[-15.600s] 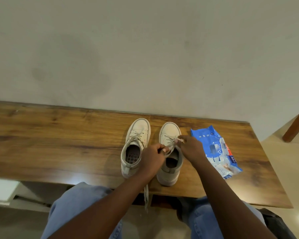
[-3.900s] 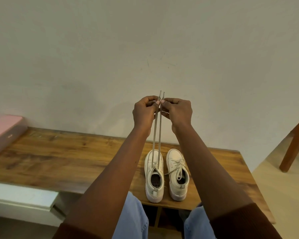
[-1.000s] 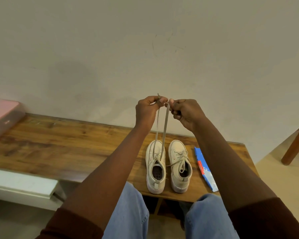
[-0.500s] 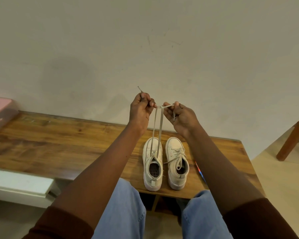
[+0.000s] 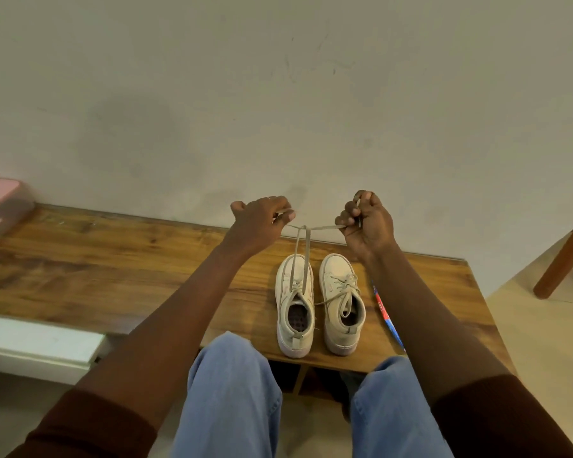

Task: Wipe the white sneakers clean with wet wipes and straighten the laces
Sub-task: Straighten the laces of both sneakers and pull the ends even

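Lace-straightening step in hand, on the left sneaker (image 5: pixel 295 305); standing upright on the wooden bench (image 5: pixel 113 276), toe toward the wall, heel near the front edge; right sneaker (image 5: pixel 343 305) just beside it, lace tied in a loose bow with loops drooping into the opening. Above the left sneaker's toe, both hands raised; left hand (image 5: pixel 262 223) curled round one end of the lace (image 5: pixel 325 228); right hand (image 5: pixel 369 226) pinching the other end between thumb and curled fingers (image 5: pixel 348 221), tip poking up past the knuckles. Two strands rising from the left sneaker's top eyelets, crossed once just below the hands, then drawn outward to either side; probably the first half of a knot. Wet wipes pack (image 5: pixel 386 315) to the right of the left sneaker, beyond its partner, mostly hidden behind the right forearm; pink box (image 5: pixel 0 203) well apart to its left. Wiping judged done or set aside; cleanliness too hard to tell from here. Next: sliding the crossing down to the tongue under even tension, keeping both strands flat, then forming a bow; some risk of dragging the light sneaker off the front edge.
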